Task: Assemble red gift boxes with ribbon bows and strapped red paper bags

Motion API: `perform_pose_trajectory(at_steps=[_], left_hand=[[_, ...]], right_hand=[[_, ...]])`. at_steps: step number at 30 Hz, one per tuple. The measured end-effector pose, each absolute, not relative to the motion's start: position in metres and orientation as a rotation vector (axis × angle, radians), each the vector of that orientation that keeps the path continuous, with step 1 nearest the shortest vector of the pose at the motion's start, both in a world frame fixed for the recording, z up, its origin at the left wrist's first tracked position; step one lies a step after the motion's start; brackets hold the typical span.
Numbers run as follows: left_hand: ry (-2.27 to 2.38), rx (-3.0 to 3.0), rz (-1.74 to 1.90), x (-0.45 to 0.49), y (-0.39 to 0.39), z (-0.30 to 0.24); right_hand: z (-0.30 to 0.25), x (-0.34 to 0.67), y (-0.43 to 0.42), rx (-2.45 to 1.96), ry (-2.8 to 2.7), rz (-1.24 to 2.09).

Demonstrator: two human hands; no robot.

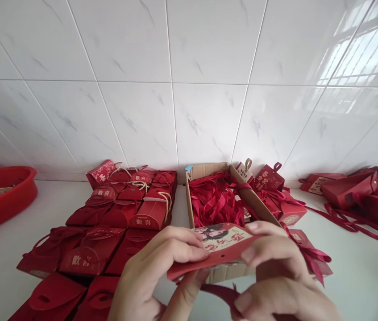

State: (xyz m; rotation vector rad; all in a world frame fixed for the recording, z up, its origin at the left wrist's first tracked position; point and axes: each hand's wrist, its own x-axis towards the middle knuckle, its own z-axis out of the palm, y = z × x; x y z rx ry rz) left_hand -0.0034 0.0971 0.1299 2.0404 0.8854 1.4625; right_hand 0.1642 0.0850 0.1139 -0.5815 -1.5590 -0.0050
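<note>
My left hand (155, 272) and my right hand (276, 272) both pinch a small flat red gift box (220, 252) with a printed picture on its top, held low in the middle of the view. The left fingers curl over its left edge, the right fingers over its right edge. A red ribbon (220, 292) hangs under the box between my hands. Just behind it stands an open cardboard carton (259, 203) filled with loose red ribbons (213, 200).
Several folded red gift boxes (125, 209) lie in rows on the white counter at left. A red plastic basin (3, 194) sits at far left. More red boxes and ribbons (359, 191) lie at right. A white tiled wall (189, 89) stands behind.
</note>
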Motion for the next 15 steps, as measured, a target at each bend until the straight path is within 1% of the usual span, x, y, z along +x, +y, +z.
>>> perform_pose_trajectory(at_steps=[4, 9, 15], left_hand=[[0.889, 2.032, 1.444, -0.0042, 0.0968, 0.1311], [0.888, 2.026, 1.484, -0.004, 0.0971, 0.1288], [0.84, 2.068, 1.486, -0.0052, 0.0984, 0.1321]], right_hand=[[0.1083, 0.1662, 0.0806, -0.769, -1.542, -0.042], [0.1052, 0.1668, 0.0834, -0.75, -1.606, -0.122], [0.1075, 0.161, 0.0825, -0.825, -1.513, -0.074]])
